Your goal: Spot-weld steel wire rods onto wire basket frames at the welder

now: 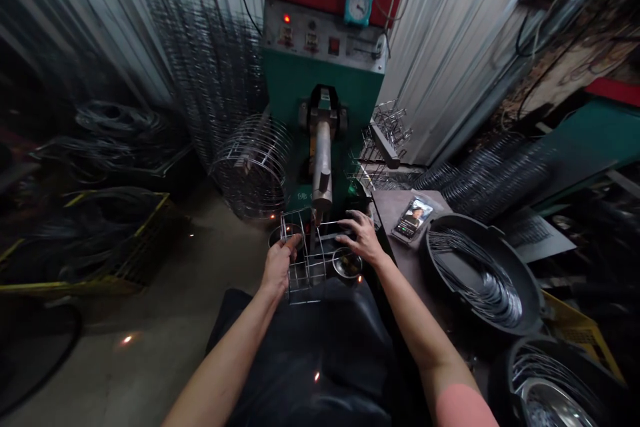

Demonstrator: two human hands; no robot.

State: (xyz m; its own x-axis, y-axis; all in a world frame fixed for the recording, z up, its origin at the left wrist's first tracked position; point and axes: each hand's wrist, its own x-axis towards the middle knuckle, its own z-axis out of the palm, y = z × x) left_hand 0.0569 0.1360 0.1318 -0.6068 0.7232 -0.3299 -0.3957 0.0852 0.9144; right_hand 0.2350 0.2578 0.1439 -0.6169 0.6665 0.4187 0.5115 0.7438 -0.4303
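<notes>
Two bare hands work a wire rack beneath the metal arm (323, 153) of a green machine (283, 90). The left hand (281, 261), its forearm (233, 350) rising from the lower left, is clamped on the near-left side of the wire rack (309, 268), thumb pointing inward along the wires. The right hand (363, 238) reaches in from the other side, palm down, wrist bent slightly, fingers spread and angled toward the left hand; its fingertips meet the end of a thin rod (327, 223), though whether they pinch it cannot be told. The hands are apart, the rack between them, above the person's dark-covered lap (310, 340). A small metal bowl (347, 263) sits just below the right hand. On the table (387, 203) at right lie a phone (413, 219) and a black pan (533, 300) holding coiled wire (500, 297).
</notes>
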